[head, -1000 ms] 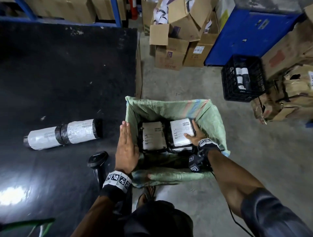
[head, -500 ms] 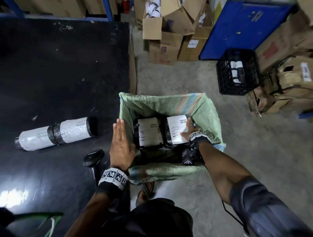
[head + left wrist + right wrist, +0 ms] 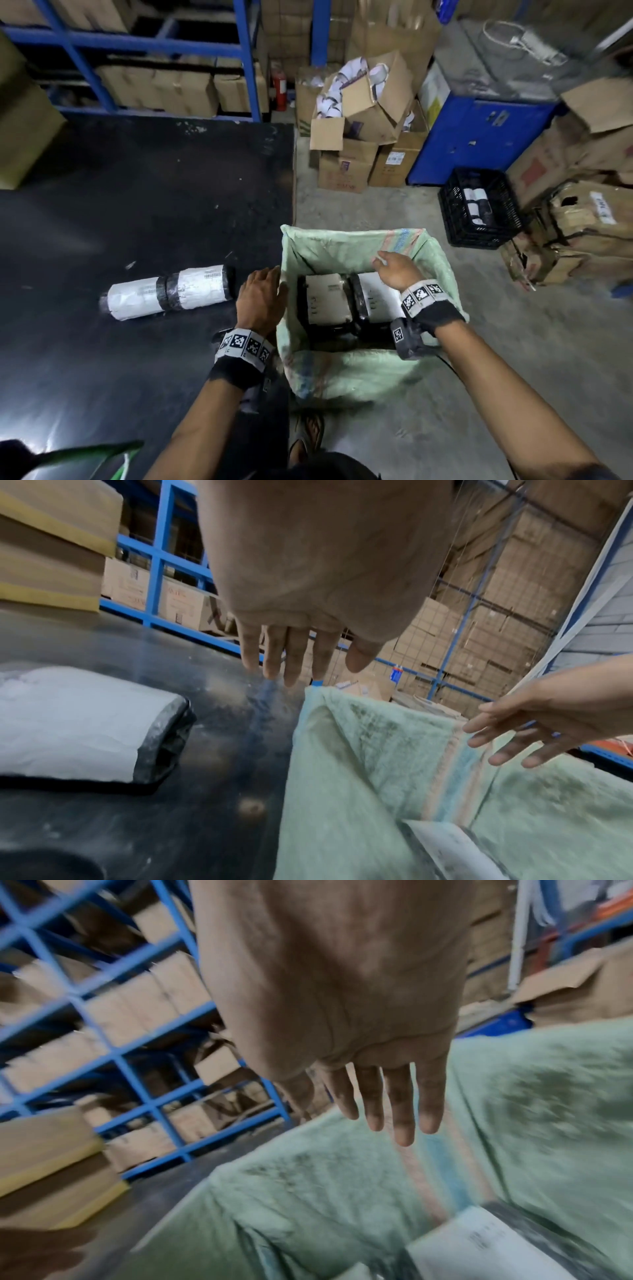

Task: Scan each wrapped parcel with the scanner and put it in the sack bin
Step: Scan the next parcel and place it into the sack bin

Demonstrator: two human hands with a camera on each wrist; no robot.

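Note:
The green woven sack bin [image 3: 342, 246] stands on the floor against the black table's right edge. Two black-wrapped parcels with white labels lie side by side in it, a left one [image 3: 327, 299] and a right one [image 3: 376, 301]. A roll-shaped wrapped parcel [image 3: 168, 291] lies on the table [image 3: 137, 212]. My left hand [image 3: 262, 294] hovers open by the sack's left rim, fingers straight [image 3: 291, 656]. Above the sack's opening, my right hand [image 3: 394, 267] is open and holds nothing [image 3: 387, 1110]. The scanner is hidden under my left wrist.
A black crate [image 3: 479, 209] with rolls stands on the floor right of the sack. Cardboard boxes [image 3: 359, 137], a blue cabinet [image 3: 479, 137] and blue shelving [image 3: 154, 48] ring the back. Torn boxes [image 3: 575, 233] lie at the right. My sandalled foot [image 3: 308, 435] is near the sack's front.
My right hand has let go of the right parcel in the sack and risen above the opening. My left hand has lifted slightly. My head has tilted up, so more shelving shows.

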